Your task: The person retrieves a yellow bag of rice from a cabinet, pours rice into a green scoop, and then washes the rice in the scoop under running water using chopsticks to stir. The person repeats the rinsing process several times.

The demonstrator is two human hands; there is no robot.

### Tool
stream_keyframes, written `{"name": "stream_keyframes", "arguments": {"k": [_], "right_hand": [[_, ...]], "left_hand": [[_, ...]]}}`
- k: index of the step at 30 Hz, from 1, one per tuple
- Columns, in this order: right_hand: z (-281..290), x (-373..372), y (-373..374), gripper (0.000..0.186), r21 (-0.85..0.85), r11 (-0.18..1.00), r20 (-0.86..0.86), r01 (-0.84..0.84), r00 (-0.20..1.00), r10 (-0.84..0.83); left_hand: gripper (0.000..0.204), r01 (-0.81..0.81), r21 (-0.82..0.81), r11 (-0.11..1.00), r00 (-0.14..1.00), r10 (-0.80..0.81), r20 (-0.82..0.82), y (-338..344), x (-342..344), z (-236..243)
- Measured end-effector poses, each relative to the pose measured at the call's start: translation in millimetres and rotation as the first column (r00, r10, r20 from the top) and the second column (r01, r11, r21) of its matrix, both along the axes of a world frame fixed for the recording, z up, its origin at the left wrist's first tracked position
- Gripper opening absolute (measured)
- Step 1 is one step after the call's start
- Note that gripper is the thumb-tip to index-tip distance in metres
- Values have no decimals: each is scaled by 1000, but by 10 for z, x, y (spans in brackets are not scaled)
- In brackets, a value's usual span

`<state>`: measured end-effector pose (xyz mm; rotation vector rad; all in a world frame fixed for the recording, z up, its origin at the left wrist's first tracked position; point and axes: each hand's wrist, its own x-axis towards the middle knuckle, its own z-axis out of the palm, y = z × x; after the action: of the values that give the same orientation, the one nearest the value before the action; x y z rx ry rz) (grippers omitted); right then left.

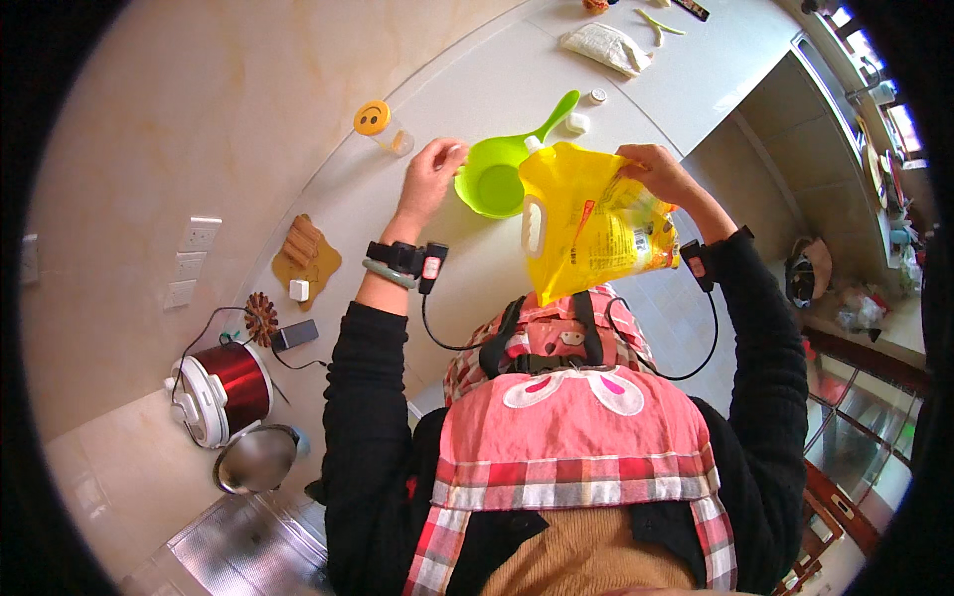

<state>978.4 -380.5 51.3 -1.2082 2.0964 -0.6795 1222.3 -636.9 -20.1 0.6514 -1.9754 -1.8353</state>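
In the head view, a yellow pouch (586, 228) is held by its right edge in the right hand (656, 171), with the fingers closed on the film. The pouch is held up over the near edge of the counter (467, 268), its white spout set toward a green bowl (494, 189) with a long handle. The left hand (434, 174) is held with curled fingers at the left side of the bowl; whether anything is pinched in it cannot be told.

The counter is pale and smooth, and is bordered on the left by a beige tiled wall (248, 99) into which white sockets (199, 235) are set. Near the wall, a clear jar with a yellow lid (372, 118) is seen. Beyond the bowl, two small white objects (576, 123) are placed near its handle, and farther off a whitish packet (606, 50) is laid.

To the left, a brown board (323, 266) is set down, with a small white block (298, 290) on it. Nearer the body, a red and white cooker (243, 387) is stood beside a round metal vessel (256, 459).

On the right, a grey floor (730, 184) is shown, and light is let in by windows (902, 129) at the far right.
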Motion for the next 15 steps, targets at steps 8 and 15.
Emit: {"name": "stream_keyframes", "arguments": {"k": [8,15], "right_hand": [[-118,-144,44,24,30,999,85,16,996,-19],[-8,-206,-17,29,26,998,182,59,981,-63]], "left_hand": [[21,-17,-514,858,825,302,477,-195,963,-1583],[63,-86,-643,761,902,333,273,-68,842,-989]]}}
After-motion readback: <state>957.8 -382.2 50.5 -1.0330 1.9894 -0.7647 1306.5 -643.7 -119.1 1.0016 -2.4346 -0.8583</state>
